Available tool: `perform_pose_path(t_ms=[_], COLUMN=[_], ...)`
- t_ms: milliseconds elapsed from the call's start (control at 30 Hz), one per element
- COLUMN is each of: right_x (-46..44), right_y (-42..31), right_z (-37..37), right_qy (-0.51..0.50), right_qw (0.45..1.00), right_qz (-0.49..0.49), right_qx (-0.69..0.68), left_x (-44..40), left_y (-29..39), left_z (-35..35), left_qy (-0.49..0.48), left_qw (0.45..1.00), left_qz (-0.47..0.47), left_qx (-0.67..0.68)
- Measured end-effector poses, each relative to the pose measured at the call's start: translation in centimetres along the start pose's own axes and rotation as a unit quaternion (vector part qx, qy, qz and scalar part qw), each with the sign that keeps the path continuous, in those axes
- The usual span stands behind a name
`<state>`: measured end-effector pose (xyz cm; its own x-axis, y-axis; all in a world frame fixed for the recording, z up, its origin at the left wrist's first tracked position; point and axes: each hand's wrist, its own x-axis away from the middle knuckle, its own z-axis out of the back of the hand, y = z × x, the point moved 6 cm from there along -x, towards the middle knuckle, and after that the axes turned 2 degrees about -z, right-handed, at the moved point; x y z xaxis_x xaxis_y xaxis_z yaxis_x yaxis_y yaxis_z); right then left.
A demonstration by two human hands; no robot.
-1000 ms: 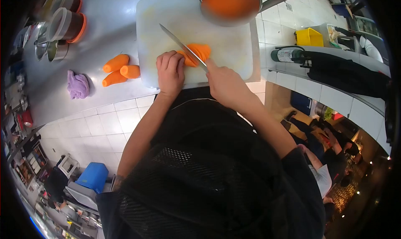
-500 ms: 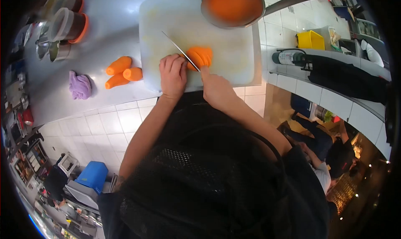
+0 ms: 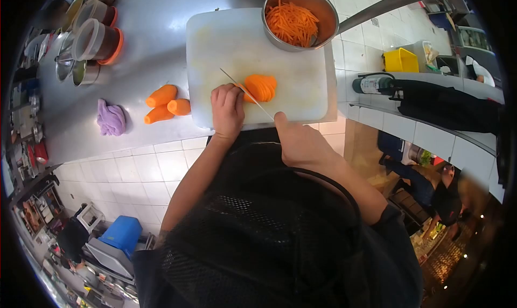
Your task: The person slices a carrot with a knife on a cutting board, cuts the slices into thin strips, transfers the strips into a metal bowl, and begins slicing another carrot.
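On the white cutting board (image 3: 307, 100), my left hand (image 3: 228, 111) rests with curled fingers on an orange carrot piece (image 3: 239, 86), mostly hidden beneath it. My right hand (image 3: 304, 144) grips a knife (image 3: 259, 106) by its handle, which the fist covers. The thin blade slants across the carrot, just right of my left fingertips. Overlapping carrot slices (image 3: 263, 87) lie fanned on the blade's right side. Left of the board, several peeled carrots (image 3: 162, 96) sit together on the metal counter (image 3: 156, 55).
A saucepan (image 3: 335, 25) of shredded carrot (image 3: 292, 23) stands at the board's far right corner, its long handle (image 3: 388, 9) pointing right. Further left are a purple cloth (image 3: 111, 118) and tubs (image 3: 96, 39). A fire extinguisher (image 3: 372, 85) is at right; another person (image 3: 448, 200) is beyond.
My right hand has drawn back toward my body, pulling the knife along. The carrot slices look more fanned out. The whole view has shifted, so the counter sits lower in it.
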<state>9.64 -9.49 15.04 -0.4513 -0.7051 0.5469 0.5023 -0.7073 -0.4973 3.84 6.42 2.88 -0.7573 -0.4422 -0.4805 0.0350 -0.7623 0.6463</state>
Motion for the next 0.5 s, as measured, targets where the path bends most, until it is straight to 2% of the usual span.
perform_pose_path(t_ms=[100, 267, 400, 500], right_x=[-2.3, -7.2, -6.8, -3.1], right_y=[0.6, 3.9, 4.5, 1.4], right_z=[-1.9, -6.4, -5.0, -1.6], right_qy=[0.059, 0.124, 0.131, 0.116], right_qw=[0.997, 0.990, 0.988, 0.990], right_qz=[0.035, 0.061, 0.060, 0.079], right_qx=[-0.039, -0.026, -0.050, -0.019], left_x=[-0.2, -0.5, 0.3, 0.0], left_y=[0.0, -0.2, 0.1, -0.1], left_z=[0.1, 0.0, -0.2, 0.2], left_qy=[-0.002, 0.008, 0.002, 0.006], left_qw=[1.000, 1.000, 1.000, 1.000], left_qz=[-0.002, -0.012, -0.005, -0.001], left_qx=[-0.006, 0.006, 0.020, 0.009])
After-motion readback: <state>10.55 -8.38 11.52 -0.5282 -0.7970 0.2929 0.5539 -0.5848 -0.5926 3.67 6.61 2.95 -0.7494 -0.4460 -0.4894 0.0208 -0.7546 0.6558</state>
